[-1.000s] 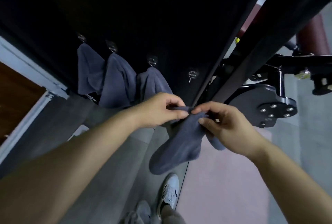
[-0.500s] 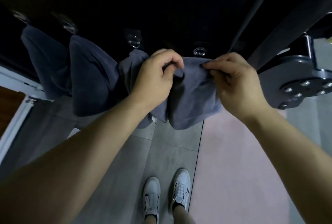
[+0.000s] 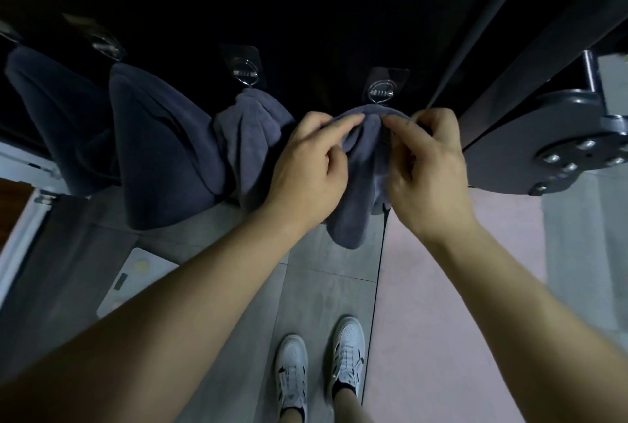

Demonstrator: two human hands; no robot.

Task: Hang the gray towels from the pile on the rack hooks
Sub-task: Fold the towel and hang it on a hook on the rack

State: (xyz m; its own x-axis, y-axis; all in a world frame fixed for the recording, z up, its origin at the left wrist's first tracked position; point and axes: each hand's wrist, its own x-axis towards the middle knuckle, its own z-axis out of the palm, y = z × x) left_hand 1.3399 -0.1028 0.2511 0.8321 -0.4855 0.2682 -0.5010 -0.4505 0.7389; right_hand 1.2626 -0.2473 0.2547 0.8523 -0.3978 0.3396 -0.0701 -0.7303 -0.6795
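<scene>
A gray towel (image 3: 360,205) hangs between my hands, its top edge bunched just under a metal adhesive hook (image 3: 381,93) on the dark wall. My left hand (image 3: 307,164) pinches the towel's top edge on the left side. My right hand (image 3: 428,164) pinches it on the right, fingertips nearly meeting at the fold. Whether the towel rests on the hook is hidden by the cloth. To the left, a gray towel (image 3: 251,130) hangs from another hook (image 3: 245,74), then a darker towel (image 3: 159,147), then one more towel (image 3: 57,117) at the far left.
A dark metal machine base plate (image 3: 543,147) with bolts sticks out at the right. A black upright bar (image 3: 475,49) runs diagonally beside the hook. My white shoes (image 3: 319,365) stand on grey floor tiles. A white flat device (image 3: 136,280) lies on the floor at the left.
Both hands have raised the towel's top edge up to the rightmost hook and drawn their fingertips closer together. The view has moved nearer to the wall.
</scene>
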